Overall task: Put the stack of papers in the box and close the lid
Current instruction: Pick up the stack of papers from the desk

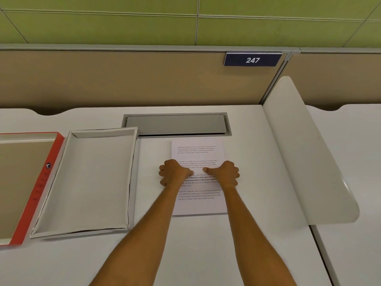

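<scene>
A stack of printed white papers [198, 149] lies flat on the desk, right of centre. My left hand [174, 172] grips its left edge, thumb on top and fingers curled down at the side. On the opposite edge my right hand [225, 172] holds the stack the same way. The empty white box [90, 178] sits open to the left of the papers. Its red-edged lid [24, 182] lies upside down at the far left, partly out of view.
A grey cable hatch [175, 123] is set into the white desk [206, 244] just behind the papers. A curved white divider [305, 157] rises on the right. A tan partition [123, 79] with a "247" sign [252, 60] closes the back.
</scene>
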Action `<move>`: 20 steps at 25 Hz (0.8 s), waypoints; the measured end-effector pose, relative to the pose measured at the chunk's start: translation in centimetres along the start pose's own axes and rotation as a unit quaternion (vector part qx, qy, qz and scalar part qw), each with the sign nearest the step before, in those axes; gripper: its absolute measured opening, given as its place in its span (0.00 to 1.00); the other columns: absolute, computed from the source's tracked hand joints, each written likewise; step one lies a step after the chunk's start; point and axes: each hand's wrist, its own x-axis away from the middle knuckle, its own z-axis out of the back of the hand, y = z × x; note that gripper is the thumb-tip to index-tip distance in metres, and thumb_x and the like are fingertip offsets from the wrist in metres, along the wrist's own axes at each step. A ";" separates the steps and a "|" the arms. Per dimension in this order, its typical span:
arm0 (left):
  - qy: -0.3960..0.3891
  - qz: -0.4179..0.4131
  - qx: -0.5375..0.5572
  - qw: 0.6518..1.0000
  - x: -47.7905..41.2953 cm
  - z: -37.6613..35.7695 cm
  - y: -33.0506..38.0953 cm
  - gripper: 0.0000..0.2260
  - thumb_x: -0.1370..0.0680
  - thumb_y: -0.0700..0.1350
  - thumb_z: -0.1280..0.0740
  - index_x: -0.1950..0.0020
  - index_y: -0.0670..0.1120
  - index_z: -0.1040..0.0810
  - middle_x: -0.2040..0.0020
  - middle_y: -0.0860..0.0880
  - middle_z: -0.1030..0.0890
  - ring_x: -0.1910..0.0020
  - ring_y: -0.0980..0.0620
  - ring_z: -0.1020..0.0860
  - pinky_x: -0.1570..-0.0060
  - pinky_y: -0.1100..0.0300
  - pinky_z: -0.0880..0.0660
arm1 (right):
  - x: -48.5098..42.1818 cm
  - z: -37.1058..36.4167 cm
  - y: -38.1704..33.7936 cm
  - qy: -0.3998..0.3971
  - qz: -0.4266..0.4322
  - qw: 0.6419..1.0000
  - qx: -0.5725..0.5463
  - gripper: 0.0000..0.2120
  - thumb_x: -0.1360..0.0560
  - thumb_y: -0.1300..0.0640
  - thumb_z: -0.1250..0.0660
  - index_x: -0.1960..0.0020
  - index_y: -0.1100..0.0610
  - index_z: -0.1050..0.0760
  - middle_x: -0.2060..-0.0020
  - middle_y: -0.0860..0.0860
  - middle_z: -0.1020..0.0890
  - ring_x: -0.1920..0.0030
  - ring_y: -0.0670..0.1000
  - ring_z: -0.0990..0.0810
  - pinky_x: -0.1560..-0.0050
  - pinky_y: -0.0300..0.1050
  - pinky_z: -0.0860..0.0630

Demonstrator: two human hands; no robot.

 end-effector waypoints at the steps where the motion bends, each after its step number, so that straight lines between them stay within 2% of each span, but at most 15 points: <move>1: -0.003 0.002 0.000 1.000 0.1 0.1 0.2 0.40 0.36 0.56 0.18 0.32 0.42 0.31 0.33 0.40 0.27 0.34 0.41 0.27 0.39 0.44 0.25 | -0.1 0.2 0.0 -0.009 0.002 1.000 0.006 0.43 0.39 0.39 0.21 0.35 0.61 0.32 0.36 0.60 0.27 0.35 0.61 0.29 0.38 0.61 0.28; 4: -0.011 0.002 0.006 1.000 -0.3 0.5 0.1 0.40 0.37 0.56 0.18 0.33 0.41 0.31 0.33 0.40 0.26 0.34 0.41 0.26 0.38 0.46 0.25 | -0.1 0.7 -0.1 -0.021 0.001 1.000 0.022 0.42 0.39 0.38 0.21 0.35 0.60 0.32 0.36 0.59 0.26 0.34 0.61 0.29 0.37 0.60 0.28; 8: -0.029 -0.023 0.028 0.999 -1.2 0.7 -0.4 0.35 0.35 0.57 0.19 0.37 0.41 0.27 0.36 0.41 0.22 0.36 0.42 0.23 0.39 0.49 0.24 | -0.2 0.7 -0.2 -0.026 0.007 0.999 0.024 0.38 0.38 0.39 0.22 0.37 0.58 0.31 0.37 0.59 0.26 0.35 0.60 0.28 0.37 0.59 0.28; 12: -0.009 -0.026 0.019 0.999 -0.8 0.4 -0.6 0.37 0.36 0.60 0.20 0.36 0.42 0.28 0.34 0.40 0.25 0.35 0.42 0.26 0.39 0.50 0.25 | 0.1 0.5 -0.5 -0.027 0.002 1.000 0.011 0.37 0.37 0.41 0.22 0.36 0.59 0.32 0.36 0.60 0.29 0.34 0.60 0.30 0.36 0.59 0.30; 14: -0.007 -0.066 0.012 0.998 -0.5 0.1 -0.6 0.30 0.34 0.59 0.21 0.40 0.43 0.25 0.37 0.41 0.21 0.40 0.44 0.23 0.44 0.53 0.23 | 0.3 0.4 -0.6 -0.022 0.016 1.000 -0.001 0.38 0.36 0.43 0.21 0.36 0.60 0.33 0.37 0.60 0.29 0.35 0.60 0.28 0.37 0.57 0.28; 16: -0.017 -0.097 0.049 0.994 -0.4 0.0 -0.8 0.22 0.33 0.55 0.20 0.50 0.44 0.24 0.42 0.42 0.16 0.52 0.48 0.19 0.59 0.60 0.22 | 0.2 0.4 -0.5 -0.024 0.044 0.998 -0.039 0.38 0.37 0.47 0.20 0.36 0.62 0.34 0.39 0.59 0.27 0.37 0.58 0.25 0.38 0.54 0.25; 17: -0.024 -0.095 0.075 0.992 -0.5 0.1 -1.0 0.21 0.33 0.53 0.19 0.51 0.44 0.24 0.44 0.42 0.15 0.55 0.48 0.18 0.63 0.62 0.24 | 0.2 0.4 -0.4 -0.027 0.050 0.996 -0.063 0.39 0.37 0.48 0.19 0.36 0.62 0.35 0.40 0.58 0.26 0.39 0.58 0.23 0.39 0.53 0.24; 18: -0.032 -0.087 0.099 0.991 -0.6 0.2 -1.2 0.22 0.34 0.52 0.19 0.50 0.42 0.23 0.43 0.42 0.16 0.55 0.47 0.17 0.64 0.61 0.24 | 0.2 0.5 -0.3 -0.029 0.051 0.995 -0.080 0.39 0.37 0.49 0.19 0.37 0.62 0.36 0.41 0.58 0.25 0.40 0.58 0.22 0.39 0.53 0.23; 20: -0.060 -0.055 0.142 0.986 -0.8 0.5 -1.5 0.27 0.35 0.51 0.18 0.44 0.39 0.23 0.42 0.41 0.17 0.49 0.43 0.16 0.57 0.55 0.19 | 0.2 0.5 -0.1 -0.025 0.050 0.995 -0.087 0.39 0.37 0.49 0.19 0.37 0.63 0.35 0.41 0.59 0.23 0.42 0.59 0.21 0.40 0.54 0.23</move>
